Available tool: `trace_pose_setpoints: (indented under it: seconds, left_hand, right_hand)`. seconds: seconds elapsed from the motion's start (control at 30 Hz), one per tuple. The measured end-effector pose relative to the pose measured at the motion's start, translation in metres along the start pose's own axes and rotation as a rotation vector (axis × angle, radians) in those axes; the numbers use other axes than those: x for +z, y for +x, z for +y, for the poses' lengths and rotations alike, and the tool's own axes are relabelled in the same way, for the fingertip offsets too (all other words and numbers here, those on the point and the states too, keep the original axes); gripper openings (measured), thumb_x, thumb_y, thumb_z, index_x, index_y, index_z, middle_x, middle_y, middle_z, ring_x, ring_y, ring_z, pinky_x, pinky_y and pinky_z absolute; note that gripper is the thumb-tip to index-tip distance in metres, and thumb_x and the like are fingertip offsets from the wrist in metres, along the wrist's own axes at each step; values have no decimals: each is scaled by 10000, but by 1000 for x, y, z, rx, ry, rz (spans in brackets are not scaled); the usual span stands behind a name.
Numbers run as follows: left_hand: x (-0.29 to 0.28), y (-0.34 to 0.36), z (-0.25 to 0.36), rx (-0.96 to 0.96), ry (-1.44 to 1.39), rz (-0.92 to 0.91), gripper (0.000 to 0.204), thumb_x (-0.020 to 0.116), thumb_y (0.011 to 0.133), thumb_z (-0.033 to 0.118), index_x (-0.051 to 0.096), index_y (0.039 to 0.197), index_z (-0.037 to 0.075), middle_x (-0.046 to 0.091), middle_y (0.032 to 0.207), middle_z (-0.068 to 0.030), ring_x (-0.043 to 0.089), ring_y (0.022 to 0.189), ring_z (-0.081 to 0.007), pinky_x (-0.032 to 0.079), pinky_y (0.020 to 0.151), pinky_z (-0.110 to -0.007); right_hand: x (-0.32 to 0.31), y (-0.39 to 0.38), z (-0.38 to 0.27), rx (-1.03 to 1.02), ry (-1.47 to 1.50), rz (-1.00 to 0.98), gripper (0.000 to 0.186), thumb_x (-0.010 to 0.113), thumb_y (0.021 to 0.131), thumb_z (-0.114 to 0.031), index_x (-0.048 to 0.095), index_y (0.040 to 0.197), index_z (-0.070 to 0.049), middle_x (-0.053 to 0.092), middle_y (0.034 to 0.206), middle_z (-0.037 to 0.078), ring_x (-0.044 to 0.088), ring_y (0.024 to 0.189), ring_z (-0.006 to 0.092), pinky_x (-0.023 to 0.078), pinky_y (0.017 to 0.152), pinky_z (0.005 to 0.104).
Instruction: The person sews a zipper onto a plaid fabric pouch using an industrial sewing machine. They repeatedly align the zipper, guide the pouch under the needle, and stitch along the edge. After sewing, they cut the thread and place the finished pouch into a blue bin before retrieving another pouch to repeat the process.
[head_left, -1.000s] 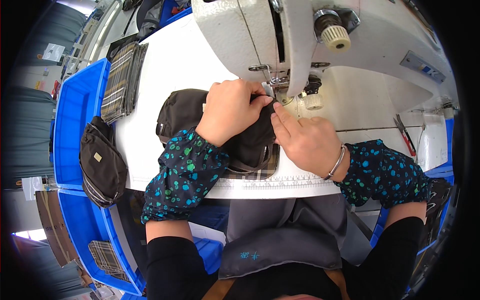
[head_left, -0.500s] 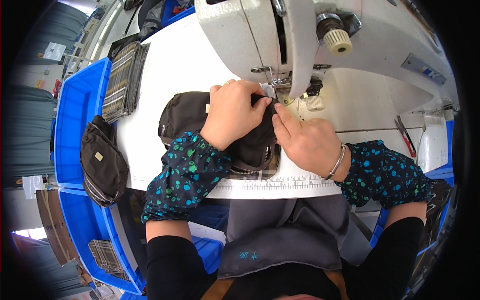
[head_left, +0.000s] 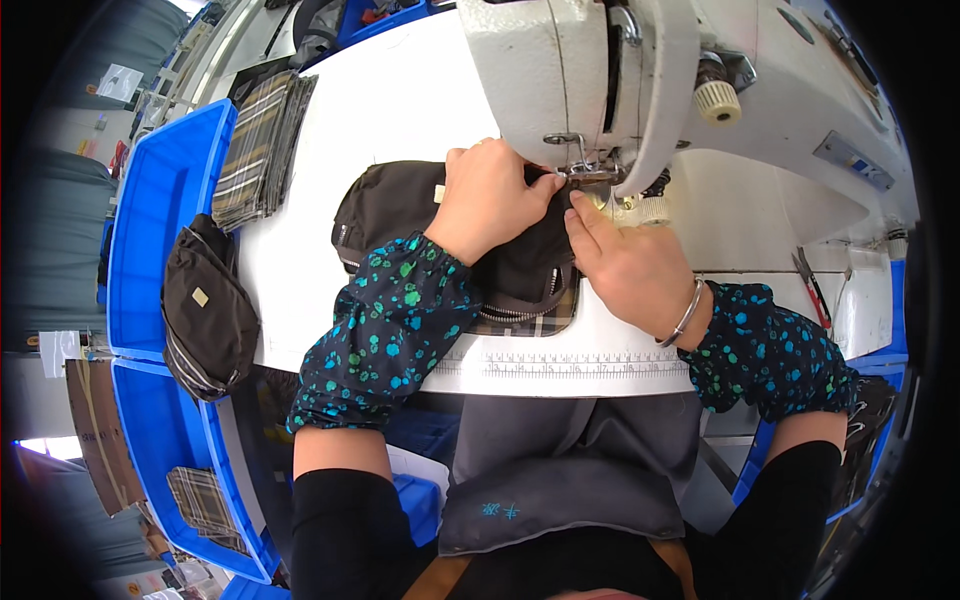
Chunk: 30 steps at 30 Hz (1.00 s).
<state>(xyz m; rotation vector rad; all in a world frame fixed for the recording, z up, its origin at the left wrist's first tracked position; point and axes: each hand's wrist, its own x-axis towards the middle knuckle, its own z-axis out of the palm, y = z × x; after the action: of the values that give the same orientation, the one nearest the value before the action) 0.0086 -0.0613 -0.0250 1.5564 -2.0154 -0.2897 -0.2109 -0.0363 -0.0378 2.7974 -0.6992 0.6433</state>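
Note:
A dark brown fabric bag with metal zippers and a plaid panel lies on the white sewing table, its upper right edge at the presser foot of a sewing machine. My left hand is closed on the bag's upper part, thumb and fingers pinching the cloth just left of the foot. On the right edge, right by the foot, my right hand grips the bag with index and middle fingers pointing forward; its thumb is hidden. The cloth under the foot is mostly covered by fingers and machine parts.
The white sewing machine fills the upper right. Small red-handled snips lie on the table at right. On the left are a plaid fabric stack, a second brown bag and blue bins. A printed ruler follows the front edge.
Both hands and the bag have moved slightly right and forward, with the bag's edge now at the presser foot. The whole view has shifted a little too.

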Motion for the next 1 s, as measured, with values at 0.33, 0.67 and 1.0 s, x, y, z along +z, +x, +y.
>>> trace_pose_setpoints:
  seconds: [0.33,0.67,1.0]
  left_hand:
    - [5,4,-11,27,68,33,184,782,838,280,812,921,119,736,759,-113,685,788,-359,412,777,-473]
    - [-39,-25,32,174,354,19,380,799,842,405,735,1004,67,708,974,-114,651,885,-333,426,887,-480]
    - [-45,-72,64,266,334,-271,426,753,783,174,654,1181,59,640,827,-30,672,818,-221,546,661,-357]
  right_hand:
    - [-7,2,0,-33,-16,-8,358,641,826,-126,732,1116,63,728,1233,253,685,629,180,536,527,304]
    - [-3,-2,7,-20,19,14,337,674,853,-137,736,1149,9,737,1253,176,690,625,162,515,508,305]
    - [-25,-10,-13,-47,-10,-12,279,682,770,-152,758,981,14,768,1043,176,636,582,141,466,495,289]
